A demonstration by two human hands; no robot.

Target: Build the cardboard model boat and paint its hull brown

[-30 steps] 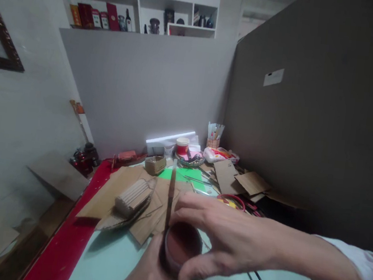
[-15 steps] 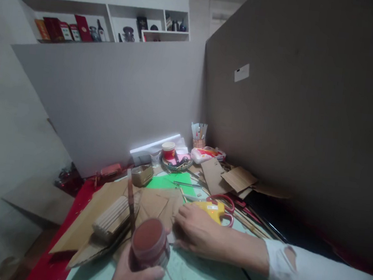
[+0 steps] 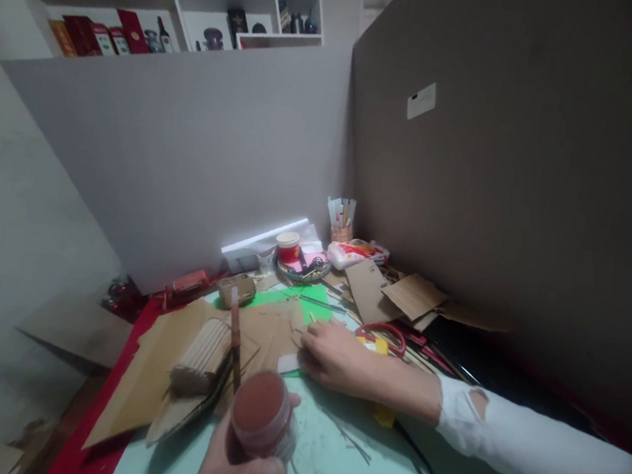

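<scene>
My left hand (image 3: 236,464) is wrapped round a small jar (image 3: 262,407) with a reddish-brown round top; I cannot tell whether that is a lid or the contents. A slim brown stick with a pale tip (image 3: 235,334) rises beside the jar on its left, apparently kept in the same hand. Further forward, my right hand (image 3: 337,355) rests low over the table, fingers curled and their tips hidden. A small white flat piece (image 3: 289,362) shows by those fingers. Behind the right wrist lies a yellow glue gun (image 3: 375,345), partly covered, close to red-handled scissors (image 3: 398,340).
Cardboard sheets (image 3: 147,362) and a ridged cardboard model (image 3: 201,361) lie on the left. A small cardboard box (image 3: 237,291), green paper (image 3: 315,295), a red cup (image 3: 288,249) and a pen holder (image 3: 341,232) stand further back. Cardboard scraps (image 3: 415,296) lie right; a black cable (image 3: 427,463) crosses the front.
My right hand has left the jar's top and moved forward to the table beside the scissors and glue gun. The left hand keeps the jar, and the view has swung rightward.
</scene>
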